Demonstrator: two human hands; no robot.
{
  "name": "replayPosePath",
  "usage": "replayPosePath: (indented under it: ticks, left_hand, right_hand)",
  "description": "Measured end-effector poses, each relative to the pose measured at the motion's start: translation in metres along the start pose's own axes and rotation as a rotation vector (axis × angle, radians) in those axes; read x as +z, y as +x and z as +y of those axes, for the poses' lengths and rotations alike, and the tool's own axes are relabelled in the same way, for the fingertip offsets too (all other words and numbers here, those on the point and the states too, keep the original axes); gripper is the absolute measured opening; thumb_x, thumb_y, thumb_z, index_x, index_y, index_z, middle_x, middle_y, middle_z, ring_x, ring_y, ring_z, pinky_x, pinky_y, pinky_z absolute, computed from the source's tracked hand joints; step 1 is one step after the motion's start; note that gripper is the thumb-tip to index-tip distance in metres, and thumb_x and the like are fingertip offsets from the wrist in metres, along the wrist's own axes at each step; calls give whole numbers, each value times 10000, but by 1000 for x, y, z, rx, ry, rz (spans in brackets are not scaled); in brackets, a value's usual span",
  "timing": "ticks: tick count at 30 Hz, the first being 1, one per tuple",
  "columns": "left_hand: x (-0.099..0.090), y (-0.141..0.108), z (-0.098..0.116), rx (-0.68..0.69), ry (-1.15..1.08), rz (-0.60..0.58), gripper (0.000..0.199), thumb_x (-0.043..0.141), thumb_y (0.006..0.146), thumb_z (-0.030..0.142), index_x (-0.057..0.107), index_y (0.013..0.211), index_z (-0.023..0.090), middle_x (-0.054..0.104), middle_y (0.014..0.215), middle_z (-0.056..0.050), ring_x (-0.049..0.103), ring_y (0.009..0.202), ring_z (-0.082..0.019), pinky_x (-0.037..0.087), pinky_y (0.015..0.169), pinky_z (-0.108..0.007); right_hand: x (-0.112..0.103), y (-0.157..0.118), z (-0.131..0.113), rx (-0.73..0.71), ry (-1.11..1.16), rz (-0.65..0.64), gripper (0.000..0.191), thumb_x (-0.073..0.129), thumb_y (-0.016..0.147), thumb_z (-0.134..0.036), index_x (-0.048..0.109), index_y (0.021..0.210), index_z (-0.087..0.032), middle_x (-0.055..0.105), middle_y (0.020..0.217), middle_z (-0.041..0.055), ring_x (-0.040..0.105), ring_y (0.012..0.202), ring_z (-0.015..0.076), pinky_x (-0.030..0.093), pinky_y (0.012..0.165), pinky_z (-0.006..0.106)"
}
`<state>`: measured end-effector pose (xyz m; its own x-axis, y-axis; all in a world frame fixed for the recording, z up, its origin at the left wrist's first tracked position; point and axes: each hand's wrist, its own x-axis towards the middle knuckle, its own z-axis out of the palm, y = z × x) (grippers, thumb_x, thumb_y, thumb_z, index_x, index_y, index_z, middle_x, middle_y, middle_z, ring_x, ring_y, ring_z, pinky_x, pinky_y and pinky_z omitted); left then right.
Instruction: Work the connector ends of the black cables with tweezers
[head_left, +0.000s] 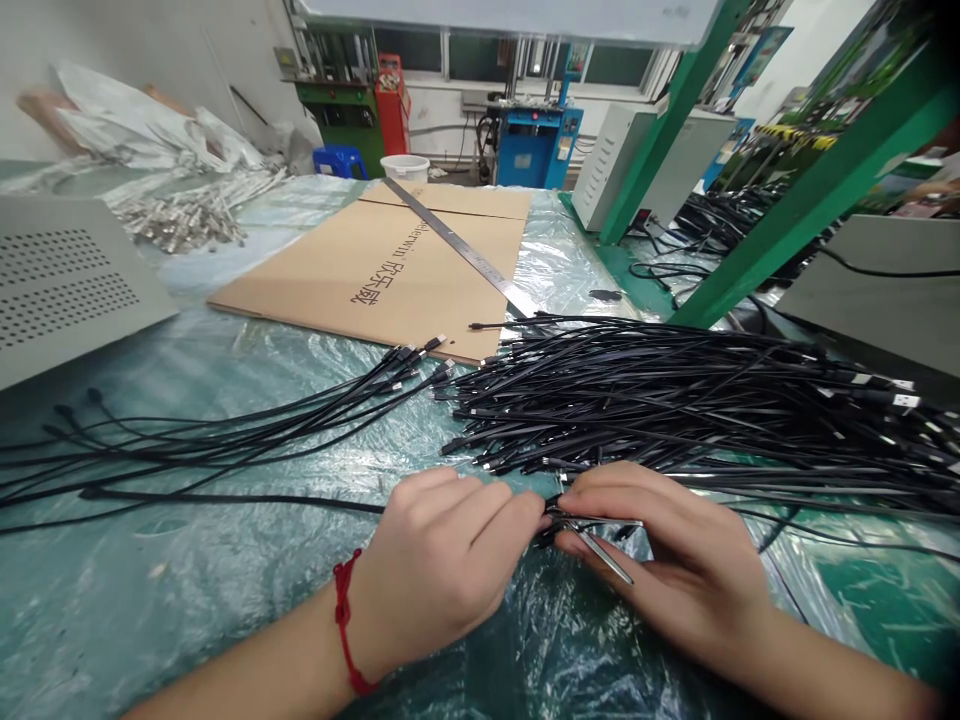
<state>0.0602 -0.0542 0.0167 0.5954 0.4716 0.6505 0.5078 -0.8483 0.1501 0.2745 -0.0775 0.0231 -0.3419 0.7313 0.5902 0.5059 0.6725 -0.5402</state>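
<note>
My left hand point(450, 560), with a red cord bracelet at the wrist, is closed around a black cable point(247, 498). The cable trails off to the left over the table, and its end shows at the fingertips. Just beside it, my right hand point(667, 560) pinches a small metal tool with two thin diverging prongs point(606, 556). The tool's joined end meets the cable end between the hands; what exactly it grips there is hidden by the fingers. Behind my hands lies a large pile of black USB cables point(637, 390). A looser bunch of black cables point(300, 415) spreads out at left.
A flat cardboard sheet point(315, 270) lies beyond the cables, with a steel ruler point(457, 245) across it. Grey perforated housing point(67, 280) stands at left, near a heap of small metallic pieces point(184, 210). A green post point(810, 180) rises at right. Plastic film covers the table.
</note>
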Motion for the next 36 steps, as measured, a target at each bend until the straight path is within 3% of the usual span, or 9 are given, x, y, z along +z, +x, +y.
replayPosePath:
  ticks: [17, 21, 24, 26, 31, 36]
  left_hand:
    - [4, -2, -2, -12, -42, 0, 96, 579, 945, 124, 658, 993, 153, 598, 662, 30, 496, 551, -147, 310, 545, -329]
    - [4, -2, -3, -33, -77, 21, 103, 613, 948, 168, 635, 1049, 160, 635, 716, 37, 559, 595, -133, 348, 569, -322]
    - [4, -2, -2, -64, -80, -5, 82, 600, 954, 202, 631, 1027, 181, 626, 704, 46, 564, 594, -134, 360, 574, -323]
    - [6, -1, -2, -110, -105, -22, 78, 589, 946, 201, 637, 1008, 194, 641, 726, 40, 587, 622, -137, 378, 590, -319]
    - [10, 0, -1, -292, -301, -14, 120, 627, 891, 203, 652, 1007, 217, 654, 721, 55, 597, 593, -110, 415, 597, -278]
    - [12, 0, 2, -347, -400, -20, 98, 628, 882, 221, 646, 978, 210, 681, 765, 64, 613, 598, -82, 446, 601, -244]
  right_hand:
    - [1, -3, 6, 21, 89, 10, 244, 754, 825, -112, 696, 1031, -228, 724, 886, 24, 700, 810, 146, 599, 717, 258]
    - [4, -3, 10, 241, 75, 92, 168, 757, 842, -229, 700, 999, -249, 736, 935, 26, 717, 848, 160, 609, 746, 260]
    - [8, -1, 11, 478, 256, 27, 167, 718, 877, -331, 675, 1011, -241, 742, 895, 22, 734, 794, 160, 626, 693, 245]
    - [9, -1, 12, 550, 340, -13, 195, 717, 873, -365, 673, 1003, -226, 742, 872, 30, 735, 760, 163, 632, 664, 240]
    - [9, -4, 15, 472, 238, 82, 221, 792, 798, -363, 729, 960, -227, 754, 914, 49, 732, 745, 178, 638, 664, 257]
    - [9, -4, 13, 403, 181, 128, 195, 812, 774, -350, 753, 921, -237, 757, 868, 39, 720, 695, 173, 627, 619, 260]
